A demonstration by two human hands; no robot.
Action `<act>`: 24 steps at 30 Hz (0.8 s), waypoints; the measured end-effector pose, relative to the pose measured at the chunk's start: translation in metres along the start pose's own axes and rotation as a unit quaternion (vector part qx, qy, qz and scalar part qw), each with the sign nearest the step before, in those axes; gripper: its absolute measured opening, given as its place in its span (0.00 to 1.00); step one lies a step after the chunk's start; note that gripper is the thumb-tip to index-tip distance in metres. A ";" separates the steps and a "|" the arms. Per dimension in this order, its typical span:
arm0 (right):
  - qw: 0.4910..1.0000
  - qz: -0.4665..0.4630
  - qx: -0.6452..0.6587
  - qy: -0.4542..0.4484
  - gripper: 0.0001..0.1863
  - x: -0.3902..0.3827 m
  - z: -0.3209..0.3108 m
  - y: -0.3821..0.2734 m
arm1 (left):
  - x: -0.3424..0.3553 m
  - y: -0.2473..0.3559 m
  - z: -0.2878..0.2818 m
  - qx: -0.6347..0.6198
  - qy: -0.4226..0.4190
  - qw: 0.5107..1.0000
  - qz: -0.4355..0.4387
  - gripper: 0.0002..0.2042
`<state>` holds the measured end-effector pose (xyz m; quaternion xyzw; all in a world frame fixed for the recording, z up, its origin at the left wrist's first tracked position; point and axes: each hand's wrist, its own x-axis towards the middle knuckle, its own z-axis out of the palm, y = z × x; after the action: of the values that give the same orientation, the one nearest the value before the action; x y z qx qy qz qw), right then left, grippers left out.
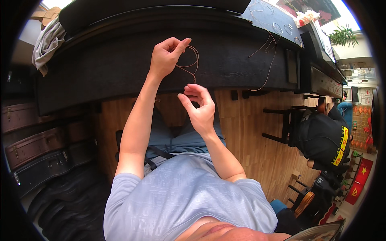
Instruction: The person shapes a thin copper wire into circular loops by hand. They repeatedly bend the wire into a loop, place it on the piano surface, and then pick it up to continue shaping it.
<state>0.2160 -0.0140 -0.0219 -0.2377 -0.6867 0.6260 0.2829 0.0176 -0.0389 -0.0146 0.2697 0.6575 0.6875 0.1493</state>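
My left hand (165, 57) is raised over a black table (120, 66), its fingers closed in a pinch on a thin brown cord. The cord (198, 60) hangs in a round loop to the right of the thumb, and its lower part looks twisted together. Just below that twisted part is my right hand (200, 108), thumb and fingers apart. Its fingertips come close to the cord's lower end; whether they touch it I cannot tell.
A blue-grey mat (277, 22) at the back right bears thin cords and small rings. One loose cord (275, 50) trails across the table. Grey cloth (48, 45) drapes over the far left. Brown and black cases (38, 146) stand left. A person in black (321, 134) sits right.
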 end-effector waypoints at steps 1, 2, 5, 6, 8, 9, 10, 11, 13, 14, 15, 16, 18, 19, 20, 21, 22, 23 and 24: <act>0.999 -0.001 0.021 0.032 0.20 0.001 0.004 0.002 | 0.000 -0.001 0.001 -0.008 -0.001 1.000 -0.003 0.19; 0.997 -0.002 0.042 0.061 0.20 0.003 0.007 0.003 | 0.000 -0.002 0.000 -0.016 0.001 1.000 -0.005 0.19; 0.997 0.001 -0.016 0.072 0.19 0.012 0.004 0.003 | 0.000 0.000 0.000 -0.024 0.005 1.000 0.001 0.19; 0.997 0.016 -0.045 0.065 0.19 0.014 0.002 0.004 | 0.000 0.001 0.001 -0.025 0.005 1.000 0.005 0.19; 0.992 -0.023 -0.102 0.065 0.18 0.016 0.001 0.008 | 0.001 -0.002 -0.002 -0.031 0.009 0.999 0.001 0.19; 0.990 -0.034 -0.119 0.068 0.18 0.017 0.000 0.008 | 0.001 -0.003 -0.002 -0.034 0.010 0.999 0.000 0.19; 0.987 -0.046 -0.136 0.070 0.17 0.018 -0.002 0.008 | 0.001 -0.004 -0.002 -0.045 0.006 0.999 -0.002 0.19; 0.988 -0.036 -0.128 0.078 0.17 0.020 -0.002 0.008 | 0.001 -0.003 -0.002 -0.055 0.003 0.998 -0.004 0.19; 0.989 -0.017 -0.113 0.092 0.15 0.024 -0.003 0.009 | 0.001 -0.003 -0.003 -0.068 0.001 0.998 -0.005 0.19; 0.995 0.029 -0.047 0.079 0.14 0.026 -0.003 0.004 | 0.001 -0.004 -0.003 -0.071 0.001 0.997 -0.004 0.19; 0.995 0.074 0.018 0.066 0.13 0.028 -0.002 -0.005 | 0.001 -0.005 -0.003 -0.073 0.001 0.997 -0.003 0.19; 0.988 0.119 0.083 0.052 0.13 0.029 -0.001 -0.009 | 0.001 -0.005 -0.004 -0.074 0.003 0.997 -0.004 0.19; 0.982 0.146 0.117 0.023 0.10 0.031 -0.005 -0.007 | 0.002 -0.005 -0.003 -0.075 0.006 0.997 -0.009 0.19; 0.980 0.144 0.135 0.025 0.10 0.031 -0.003 -0.005 | 0.002 -0.004 -0.001 -0.080 0.007 0.997 -0.008 0.19; 0.978 0.141 0.152 0.026 0.10 0.029 -0.002 -0.003 | 0.002 -0.005 -0.001 -0.085 0.010 0.996 -0.006 0.19; 0.982 0.128 0.140 0.017 0.10 0.028 -0.002 0.000 | 0.002 -0.005 -0.001 -0.090 0.012 0.996 -0.004 0.19; 0.985 0.114 0.127 0.009 0.10 0.026 -0.003 0.004 | 0.002 -0.005 -0.001 -0.088 0.016 0.996 0.000 0.18; 0.988 0.101 0.115 0.001 0.11 0.024 -0.004 0.007 | 0.002 -0.005 -0.001 -0.085 0.019 0.996 0.005 0.18; 0.989 0.103 0.102 -0.020 0.11 0.023 -0.006 0.008 | 0.002 -0.006 0.000 -0.083 0.021 0.996 0.009 0.18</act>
<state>0.2031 0.0070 -0.0279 -0.2647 -0.5967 0.7233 0.2255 0.0149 -0.0372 -0.0198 0.2480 0.5987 0.7465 0.1508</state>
